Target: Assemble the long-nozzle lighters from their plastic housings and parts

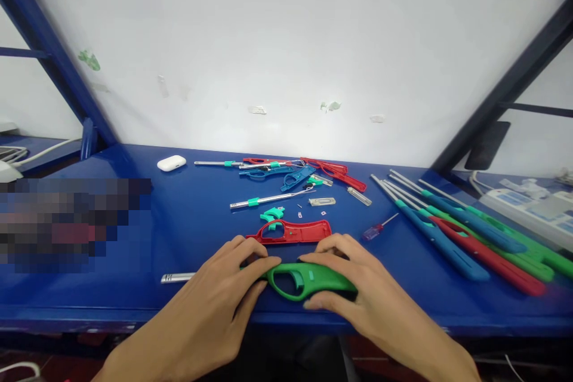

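A green long-nosed lighter (303, 279) lies near the front edge of the blue bench (134, 286), its metal tube (176, 277) sticking out to the left. My left hand (224, 292) presses on its left part, fingers curled over the tube's base. Gripping the handle end from the right is my right hand (358, 286), fingers wrapped over it. Just behind lies an open red lighter half-shell (295, 231) with a small green trigger piece (272, 214) beside it.
Loose lighter parts and metal tubes (286, 176) are scattered mid-bench. Several assembled lighters (465, 233) lie in a row at the right, a small screwdriver (378, 228) beside them. A white earbud case (171, 163) sits far left. A power strip (532, 209) lies at the right edge.
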Tool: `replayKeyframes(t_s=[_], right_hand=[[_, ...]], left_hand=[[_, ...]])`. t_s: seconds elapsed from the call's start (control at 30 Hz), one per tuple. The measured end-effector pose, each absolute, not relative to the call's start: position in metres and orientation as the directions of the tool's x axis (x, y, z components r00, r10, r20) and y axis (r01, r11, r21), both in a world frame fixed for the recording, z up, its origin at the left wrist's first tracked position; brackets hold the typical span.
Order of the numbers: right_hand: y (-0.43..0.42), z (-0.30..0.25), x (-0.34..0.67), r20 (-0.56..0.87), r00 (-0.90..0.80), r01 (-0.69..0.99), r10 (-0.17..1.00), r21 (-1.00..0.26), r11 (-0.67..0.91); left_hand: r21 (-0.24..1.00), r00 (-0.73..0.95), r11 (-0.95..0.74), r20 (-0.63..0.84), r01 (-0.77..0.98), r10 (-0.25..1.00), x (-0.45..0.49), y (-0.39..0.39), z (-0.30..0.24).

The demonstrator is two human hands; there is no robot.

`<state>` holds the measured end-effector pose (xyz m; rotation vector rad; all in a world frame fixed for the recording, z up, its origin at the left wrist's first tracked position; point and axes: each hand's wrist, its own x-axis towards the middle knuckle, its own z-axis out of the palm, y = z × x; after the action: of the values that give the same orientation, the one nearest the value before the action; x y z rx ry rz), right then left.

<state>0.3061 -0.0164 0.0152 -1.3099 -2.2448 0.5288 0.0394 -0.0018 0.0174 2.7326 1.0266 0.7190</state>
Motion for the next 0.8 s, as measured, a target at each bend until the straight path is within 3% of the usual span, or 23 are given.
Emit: replayKeyframes(t_s=[0.2, 0.47, 0.67, 0.8], right_hand=[[-0.016, 0.019, 0.308, 0.190, -0.451, 0.625, 0.872, -0.630, 0.461], [-0.011, 0.017, 0.316, 0.280, -0.431, 0.576, 0.858, -0.647, 0.500], [-0.010, 0.014, 0.322, 0.508, -0.196, 0.627, 0.838, -0.592, 0.506], [-0.011, 0.014, 0.322, 0.563, -0.066, 0.610, 0.824, -0.631, 0.480]], left_hand=[[0.332, 0.623, -0.727, 0.374, 0.601, 0.686, 0.037, 0.000, 0.012], [0.179, 0.558, -0.711, 0.502, 0.680, 0.661, 0.031, -0.002, 0.003], [0.221, 0.567, -0.716, 0.477, 0.663, 0.672, 0.032, -0.004, 0.003], [0.277, 0.631, -0.758, 0.426, 0.591, 0.648, 0.036, -0.001, 0.005]])
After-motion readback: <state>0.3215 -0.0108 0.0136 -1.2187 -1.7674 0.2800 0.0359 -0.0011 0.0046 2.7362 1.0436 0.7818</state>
